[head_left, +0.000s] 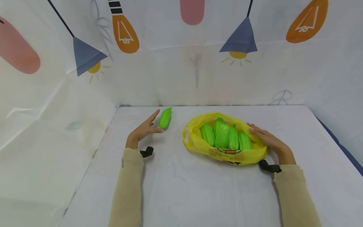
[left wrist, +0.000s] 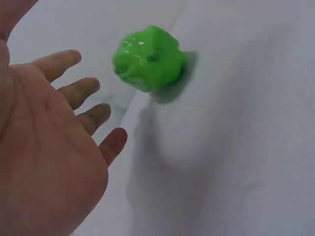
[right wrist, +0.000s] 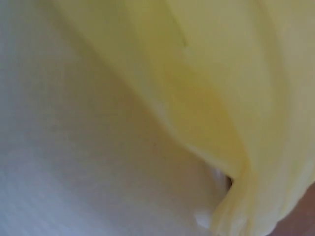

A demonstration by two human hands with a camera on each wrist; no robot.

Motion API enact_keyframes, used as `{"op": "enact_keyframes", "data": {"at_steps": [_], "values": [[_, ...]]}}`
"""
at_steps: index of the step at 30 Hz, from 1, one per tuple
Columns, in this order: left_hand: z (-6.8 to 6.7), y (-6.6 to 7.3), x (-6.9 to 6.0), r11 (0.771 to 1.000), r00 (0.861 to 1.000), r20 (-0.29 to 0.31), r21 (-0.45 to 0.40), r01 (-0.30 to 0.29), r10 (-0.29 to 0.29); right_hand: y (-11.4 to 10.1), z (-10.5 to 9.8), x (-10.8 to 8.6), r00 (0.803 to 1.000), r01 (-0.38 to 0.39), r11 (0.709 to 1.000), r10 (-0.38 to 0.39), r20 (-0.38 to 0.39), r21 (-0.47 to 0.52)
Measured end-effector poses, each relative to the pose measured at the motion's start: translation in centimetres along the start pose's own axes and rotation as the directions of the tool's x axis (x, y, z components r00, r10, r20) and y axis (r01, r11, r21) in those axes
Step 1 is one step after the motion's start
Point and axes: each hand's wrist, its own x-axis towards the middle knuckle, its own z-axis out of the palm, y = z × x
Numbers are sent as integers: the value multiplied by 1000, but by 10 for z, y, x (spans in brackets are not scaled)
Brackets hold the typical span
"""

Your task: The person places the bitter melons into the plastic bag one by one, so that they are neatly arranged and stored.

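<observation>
In the head view, my left hand (head_left: 144,130) is spread beside a bright green, elongated, ridged vegetable-like object (head_left: 165,118) with a pointed tip. A gap separates my fingers from it in the left wrist view, where its lumpy end (left wrist: 148,59) faces the camera. Several similar green pieces (head_left: 222,136) stand in a yellow plastic bag (head_left: 202,150) with its mouth spread wide. My right hand (head_left: 267,138) rests on the bag's right rim, its visible fingers straight and its thumb hidden. Blurred yellow plastic (right wrist: 197,98) fills much of the right wrist view.
Both sit on a table (head_left: 193,195) with a white cover. Behind it hangs a pale cloth (head_left: 167,75) printed with lamps and bulbs. A loop handle (head_left: 185,135) of the bag lies at its left side.
</observation>
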Motion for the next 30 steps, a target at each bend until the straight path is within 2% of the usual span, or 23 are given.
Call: {"op": "enact_keyframes", "data": {"at_steps": [4,7,11,16,18,19,23,25,30], "values": [[1,-12,-1,1000,999,31,21,9,-9,-1,3,0,1000,-9,1000,9,9,9],[-1,-19,-3,998,1000,16,56,25,-26,-3,3,0,1000,-4,1000,4,13,13],[-2,-25,-2,997,1000,11,80,9,-10,-5,1,-2,1000,-9,1000,9,4,11],[2,-24,4,991,1000,28,131,-14,11,-4,-1,-2,999,-32,999,32,1,18],[5,-13,3,989,999,42,147,-20,14,-2,-2,-3,999,-34,999,34,-3,25],[7,-12,4,988,999,44,155,-28,22,-1,-2,-4,999,-35,999,35,-6,28],[11,-11,8,987,999,19,154,-33,31,3,-3,-3,1000,-23,999,23,-6,37],[9,-21,13,986,999,-7,162,-47,49,3,-2,-3,1000,-14,999,14,-2,37],[6,-23,14,983,996,-45,170,-62,71,-3,-1,-3,1000,-10,1000,10,-4,20]]}}
